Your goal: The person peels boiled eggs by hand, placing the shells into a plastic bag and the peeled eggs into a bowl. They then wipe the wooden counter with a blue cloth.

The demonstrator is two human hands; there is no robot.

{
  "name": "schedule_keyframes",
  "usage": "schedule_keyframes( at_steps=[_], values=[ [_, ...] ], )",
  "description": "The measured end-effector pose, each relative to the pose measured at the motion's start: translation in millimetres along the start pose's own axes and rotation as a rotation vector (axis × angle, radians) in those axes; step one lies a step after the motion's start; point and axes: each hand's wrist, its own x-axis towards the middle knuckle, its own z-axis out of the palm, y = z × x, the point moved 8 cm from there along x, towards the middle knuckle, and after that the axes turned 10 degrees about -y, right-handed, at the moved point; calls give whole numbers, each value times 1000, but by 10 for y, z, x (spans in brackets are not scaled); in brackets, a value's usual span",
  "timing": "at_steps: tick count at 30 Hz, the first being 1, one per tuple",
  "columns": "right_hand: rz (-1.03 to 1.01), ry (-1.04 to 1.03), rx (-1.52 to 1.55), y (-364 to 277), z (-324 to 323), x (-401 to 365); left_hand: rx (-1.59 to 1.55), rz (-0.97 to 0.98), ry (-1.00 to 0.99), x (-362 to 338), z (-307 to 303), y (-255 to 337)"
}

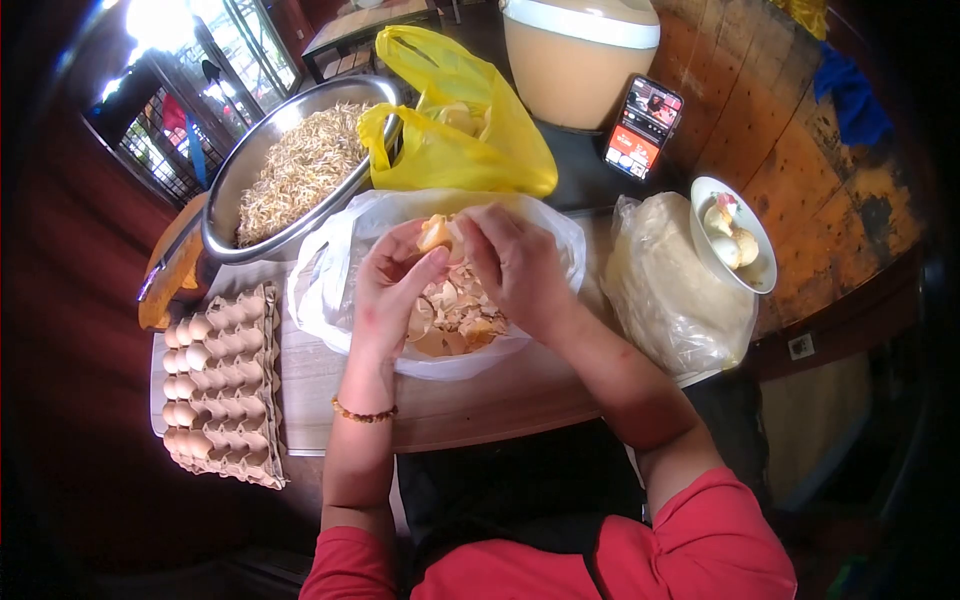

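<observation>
My left hand [392, 280] holds a small orange-brown egg [437, 234] between thumb and fingers. The fingers of my right hand [512, 262] are closed at the egg's right side, with a pale bit by their tips. Both hands are above a white plastic bag [340, 255], which lies open on the table with many broken eggshells [462, 305] inside. The egg's far side is hidden, and so is part of the right fingertips.
A cardboard tray [262, 375] with several eggs is at left, a metal bowl [218, 225] of small dried pieces behind it. Behind the shells stands a yellow bag [470, 165]. At right are a phone [643, 128], a clear plastic bag [665, 300] and a white bowl [765, 262].
</observation>
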Motion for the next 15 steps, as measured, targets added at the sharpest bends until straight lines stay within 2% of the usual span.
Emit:
schedule_keyframes(
  at_steps=[5,10,15],
  values=[
    [32,15,143,-2,-39,19,26,16,19,2,-41,24],
    [64,74,-9,116,-183,89,3,-18,22,-9,-57,60],
    [39,-28,-193,189,24,67,-375,-35,-97,-3,14,88]
  ],
)
